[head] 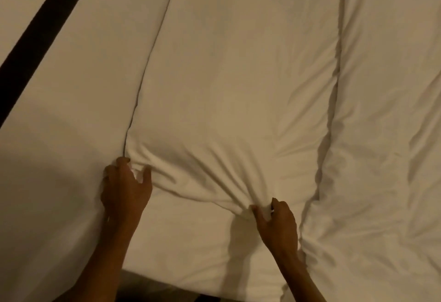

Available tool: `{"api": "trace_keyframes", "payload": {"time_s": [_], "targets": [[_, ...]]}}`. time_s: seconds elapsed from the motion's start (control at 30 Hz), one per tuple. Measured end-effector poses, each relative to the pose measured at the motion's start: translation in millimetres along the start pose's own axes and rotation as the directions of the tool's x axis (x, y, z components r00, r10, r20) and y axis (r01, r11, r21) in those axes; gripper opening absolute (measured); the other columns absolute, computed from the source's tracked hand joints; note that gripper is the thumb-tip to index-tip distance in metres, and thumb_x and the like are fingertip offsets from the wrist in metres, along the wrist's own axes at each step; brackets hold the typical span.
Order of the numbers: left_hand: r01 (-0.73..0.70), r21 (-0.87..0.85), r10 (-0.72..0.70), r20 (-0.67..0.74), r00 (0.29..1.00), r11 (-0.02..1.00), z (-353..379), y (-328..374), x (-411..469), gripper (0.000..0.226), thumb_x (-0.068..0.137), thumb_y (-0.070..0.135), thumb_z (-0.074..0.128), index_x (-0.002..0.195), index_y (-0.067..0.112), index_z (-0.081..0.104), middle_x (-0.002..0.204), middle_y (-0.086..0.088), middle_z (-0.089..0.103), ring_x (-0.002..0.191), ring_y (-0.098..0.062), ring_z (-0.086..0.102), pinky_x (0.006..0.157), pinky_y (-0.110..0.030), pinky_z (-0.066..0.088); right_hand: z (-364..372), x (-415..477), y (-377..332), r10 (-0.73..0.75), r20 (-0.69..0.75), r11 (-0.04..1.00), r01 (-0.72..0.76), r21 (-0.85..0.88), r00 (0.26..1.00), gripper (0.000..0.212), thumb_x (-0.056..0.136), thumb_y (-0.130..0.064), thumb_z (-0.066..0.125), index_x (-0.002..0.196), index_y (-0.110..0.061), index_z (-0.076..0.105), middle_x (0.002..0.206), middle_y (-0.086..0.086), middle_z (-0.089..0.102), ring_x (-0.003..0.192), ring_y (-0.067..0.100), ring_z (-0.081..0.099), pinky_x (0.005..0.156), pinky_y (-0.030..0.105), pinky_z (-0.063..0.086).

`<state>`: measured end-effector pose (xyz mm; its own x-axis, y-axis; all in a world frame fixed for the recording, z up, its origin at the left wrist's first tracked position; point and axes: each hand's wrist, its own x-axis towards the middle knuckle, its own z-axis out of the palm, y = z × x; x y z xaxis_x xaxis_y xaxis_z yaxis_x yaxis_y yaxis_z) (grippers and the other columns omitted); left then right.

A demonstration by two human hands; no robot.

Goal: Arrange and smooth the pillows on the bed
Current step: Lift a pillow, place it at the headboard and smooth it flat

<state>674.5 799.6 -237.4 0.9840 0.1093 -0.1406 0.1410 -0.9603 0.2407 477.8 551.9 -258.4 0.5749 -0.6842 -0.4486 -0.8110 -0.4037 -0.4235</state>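
Two white pillows lie side by side on the bed, and two bare hands work on one of them. The middle pillow [238,82] fills the centre of the view, running from 12 o'clock down toward 6 o'clock, its long left edge a dark seam against the white bed cover [78,101]. The second pillow [386,111] lies at 3 o'clock, touching the first along a shadowed crease, its cover rumpled with many small wrinkles. The left hand [125,188], at about 8 o'clock, has its fingers curled and closed on the near left corner of the middle pillow, a tuft of white cloth showing between thumb and fingers. The right hand [278,221], at about 5 o'clock, pinches a bunch of the same pillow's cover near its near edge, thumb and fingers pressed together on the fabric. Folds fan out from both grips across the near end of the pillow. One dark stripe [45,25] crosses the bed cover diagonally at 10 o'clock. A single dark strip of floor [143,287] shows at 6 o'clock beyond the bed's near edge.
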Motion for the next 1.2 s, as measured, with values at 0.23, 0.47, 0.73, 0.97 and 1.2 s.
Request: {"api": "trace_keyframes", "payload": {"time_s": [0.23,0.47,0.73,0.97,1.2], "targets": [[-0.004,-0.167,0.023,0.113,0.993,0.986,25.0,10.5,-10.8,0.049,0.069,0.027,0.087,0.101,-0.004,0.066,0.101,-0.024,0.065,0.088,-0.041,0.064,0.065,-0.041,0.048,20.5,-20.5,18.3,-0.081,-0.017,0.993,0.079,-0.086,0.997,0.034,0.091,-0.016,0.067,0.069,-0.020,0.042,0.070,-0.006,0.047,0.067,0.022,0.048,0.054,0.032,0.035],[0.124,-0.338,-0.138,-0.018,0.990,0.933,12.8,10.0,-7.8,0.042,0.078,0.036,0.080,0.085,-0.003,0.066,0.079,-0.020,0.070,0.066,-0.027,0.062,0.055,-0.027,0.037,-6.3,-14.3,5.3,-0.141,-0.224,0.985,0.159,0.067,0.964,0.044,0.091,-0.030,0.067,0.132,-0.015,0.058,0.128,0.006,0.053,0.119,0.027,0.052,0.089,0.033,0.047],[0.619,-0.360,-0.439,0.467,0.767,0.699,29.7,1.6,0.6,0.047,0.075,0.050,0.078,0.062,0.007,0.065,0.071,-0.015,0.073,0.055,-0.023,0.065,0.078,-0.043,0.059,27.6,56.4,-121.2,-0.696,-0.097,0.716,0.676,-0.175,0.711,0.069,0.102,-0.042,0.046,0.159,-0.016,0.016,0.166,0.014,0.007,0.154,0.029,0.000,0.125,0.044,0.009],[0.566,-0.599,-0.492,0.305,0.815,0.567,24.7,-25.3,-15.1,0.021,0.085,0.006,0.072,0.068,0.013,0.062,0.069,-0.010,0.069,0.052,-0.030,0.066,0.064,-0.055,0.060,29.8,70.7,-99.2,-0.799,0.089,0.543,0.777,-0.319,0.594,0.073,0.101,-0.045,0.045,0.159,-0.018,0.010,0.167,0.013,-0.001,0.154,0.031,-0.005,0.124,0.049,0.008],[0.478,-0.671,-0.540,0.135,0.831,0.567,25.7,-17.6,-1.6,0.036,0.076,0.040,0.082,0.059,0.016,0.061,0.060,-0.010,0.068,0.046,-0.028,0.067,0.046,-0.045,0.058,13.1,96.0,-157.5,-0.840,-0.007,0.518,0.799,-0.304,0.542,0.069,0.102,-0.046,0.041,0.159,-0.019,0.013,0.166,0.013,0.006,0.154,0.030,-0.001,0.125,0.047,0.003]]}}
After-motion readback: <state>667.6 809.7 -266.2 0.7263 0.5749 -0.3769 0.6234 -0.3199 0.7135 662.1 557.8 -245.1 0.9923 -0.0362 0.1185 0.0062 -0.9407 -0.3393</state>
